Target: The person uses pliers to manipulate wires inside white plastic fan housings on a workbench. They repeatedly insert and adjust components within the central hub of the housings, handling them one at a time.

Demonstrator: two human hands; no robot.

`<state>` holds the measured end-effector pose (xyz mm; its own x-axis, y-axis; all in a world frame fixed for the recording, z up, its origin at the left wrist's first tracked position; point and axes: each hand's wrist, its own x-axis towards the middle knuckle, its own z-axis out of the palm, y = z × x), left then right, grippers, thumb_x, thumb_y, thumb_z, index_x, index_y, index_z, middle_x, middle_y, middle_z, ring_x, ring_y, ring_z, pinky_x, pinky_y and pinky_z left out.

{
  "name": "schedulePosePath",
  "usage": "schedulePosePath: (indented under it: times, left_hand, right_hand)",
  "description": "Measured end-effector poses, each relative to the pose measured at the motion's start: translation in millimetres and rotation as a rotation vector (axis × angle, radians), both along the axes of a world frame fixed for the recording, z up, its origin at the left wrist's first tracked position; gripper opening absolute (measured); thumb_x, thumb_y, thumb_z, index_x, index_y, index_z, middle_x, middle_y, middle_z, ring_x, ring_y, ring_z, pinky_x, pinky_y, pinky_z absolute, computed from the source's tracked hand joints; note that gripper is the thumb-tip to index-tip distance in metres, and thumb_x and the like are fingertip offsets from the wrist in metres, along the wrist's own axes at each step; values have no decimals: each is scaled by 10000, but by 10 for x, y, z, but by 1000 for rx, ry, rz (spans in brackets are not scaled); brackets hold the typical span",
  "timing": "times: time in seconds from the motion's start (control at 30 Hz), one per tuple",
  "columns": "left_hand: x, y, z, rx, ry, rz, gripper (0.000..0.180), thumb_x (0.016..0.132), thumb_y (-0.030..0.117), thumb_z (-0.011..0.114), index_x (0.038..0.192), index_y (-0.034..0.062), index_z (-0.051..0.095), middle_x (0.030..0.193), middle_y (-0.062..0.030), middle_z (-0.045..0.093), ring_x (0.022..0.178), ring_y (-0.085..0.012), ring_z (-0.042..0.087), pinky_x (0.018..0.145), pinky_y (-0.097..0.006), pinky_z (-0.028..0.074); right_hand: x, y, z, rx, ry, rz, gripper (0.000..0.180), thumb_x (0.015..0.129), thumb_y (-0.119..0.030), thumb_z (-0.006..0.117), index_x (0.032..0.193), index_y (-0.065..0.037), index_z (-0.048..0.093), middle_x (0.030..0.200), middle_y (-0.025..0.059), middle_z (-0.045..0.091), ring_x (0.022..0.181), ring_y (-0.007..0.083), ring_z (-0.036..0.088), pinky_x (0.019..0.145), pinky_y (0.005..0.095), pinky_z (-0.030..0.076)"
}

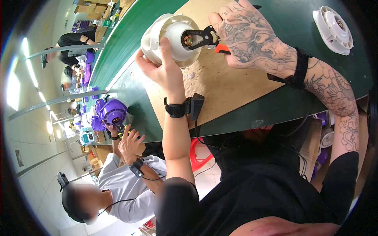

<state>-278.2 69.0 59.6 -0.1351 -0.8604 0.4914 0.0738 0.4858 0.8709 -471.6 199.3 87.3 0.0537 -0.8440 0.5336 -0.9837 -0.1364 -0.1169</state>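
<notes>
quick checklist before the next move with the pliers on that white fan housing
1. Left hand steadying the white housing: ok, the thumb lies across its rim.
2. Right hand gripping the pliers: ok, fingers are wrapped round the orange handle.
3. Plier tips at the metal part in the housing's centre: ok, though whether they actually grip it, cannot tell.
4. Housing over the plywood board: ok; whether it rests on it, cannot tell.
5. Second white housing out of the way: ok, it lies apart on the green bench top.
6. Co-worker's hands away from the work: ok, busy with a purple housing.
</notes>
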Motion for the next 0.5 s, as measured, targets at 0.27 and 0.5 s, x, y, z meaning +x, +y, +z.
schedulePosePath:
  times: [0.27,0.5]
  left_hand:
    - [-123,11,22,-6,-8,-2,512,930,226,789,1213,2,426,1164,-180,637,1048,-213,653,868,-325,555]
    - [-89,36,-11,-5,-5,16,519,925,237,798,1208,-2,435,1166,-181,643,1053,-214,651,882,-337,550]
  right_hand:
    - [-112,-179,-334,-479,205,-68,548,754,-324,681,1088,104,606,1075,274,612,1090,399,589,1047,505,416]
    - [-52,115,-6,77,-89,92,719,847,-386,616,1339,121,485,1355,357,488,1359,472,432,1193,534,290]
